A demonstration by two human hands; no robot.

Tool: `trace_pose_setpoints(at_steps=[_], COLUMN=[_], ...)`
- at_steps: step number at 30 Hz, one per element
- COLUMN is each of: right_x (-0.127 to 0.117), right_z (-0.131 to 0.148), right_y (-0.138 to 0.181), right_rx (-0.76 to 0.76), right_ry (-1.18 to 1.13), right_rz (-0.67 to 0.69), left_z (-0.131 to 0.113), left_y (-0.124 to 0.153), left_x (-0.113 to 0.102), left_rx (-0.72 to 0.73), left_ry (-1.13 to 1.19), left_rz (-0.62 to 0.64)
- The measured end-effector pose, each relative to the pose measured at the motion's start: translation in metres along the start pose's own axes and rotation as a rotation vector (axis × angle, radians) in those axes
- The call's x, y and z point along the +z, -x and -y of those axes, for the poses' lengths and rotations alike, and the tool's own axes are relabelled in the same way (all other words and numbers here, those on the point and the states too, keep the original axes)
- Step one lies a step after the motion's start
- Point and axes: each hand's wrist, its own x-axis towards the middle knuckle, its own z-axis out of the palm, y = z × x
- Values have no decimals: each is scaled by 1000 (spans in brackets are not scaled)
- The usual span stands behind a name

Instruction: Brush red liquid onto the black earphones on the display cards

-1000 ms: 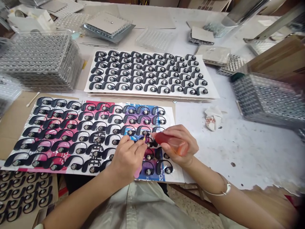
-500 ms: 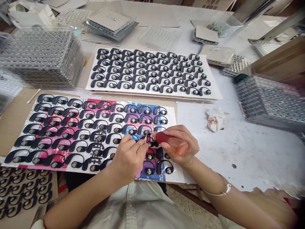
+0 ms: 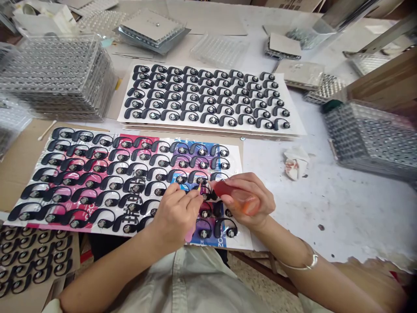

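Observation:
My left hand (image 3: 174, 213) is closed in a pinch on a thin pink stick (image 3: 190, 233), its tip held over a black ear-hook part (image 3: 205, 194) on the colourful sheet (image 3: 130, 184). My right hand (image 3: 247, 198) grips a small red-orange squeeze bottle (image 3: 236, 198), nozzle pointing left toward the same part. Several rows of black ear-hook parts cover the sheet around both hands.
A white sheet (image 3: 208, 98) full of the same parts lies behind. Stacks of clear blister trays stand at the left (image 3: 55, 74) and right (image 3: 368, 134). A crumpled tissue (image 3: 295, 163) lies right of the sheet. More parts (image 3: 29, 261) sit at the lower left.
Both hands stay in place over the same part; only the view has shifted slightly.

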Motion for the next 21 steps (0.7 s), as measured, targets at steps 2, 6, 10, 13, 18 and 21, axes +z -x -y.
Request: trace_pose_setpoints(at_steps=[2,6,10,13,18,21], right_x=[0,0,0,0,-1,-1], right_z=[0,0,-1,0,2,2], right_y=[0,0,0,-1,-2,-1], right_rx=[2,-1,-5,-11,-8,7], right_ry=[6,-12,-33,-32,-35,-47], right_rz=[0,-3,-8,-8,-11,-7], left_z=[0,-1,-1,-1,-1,0], left_y=[0,1,1,0,-1,-2], left_x=[0,0,-1,-1,-2,-2], left_rx=[-1,-14,-14,-11,-28,-31], left_ry=[0,1,5,4,11,12], left_rz=[1,9,10,4,-6,-1])
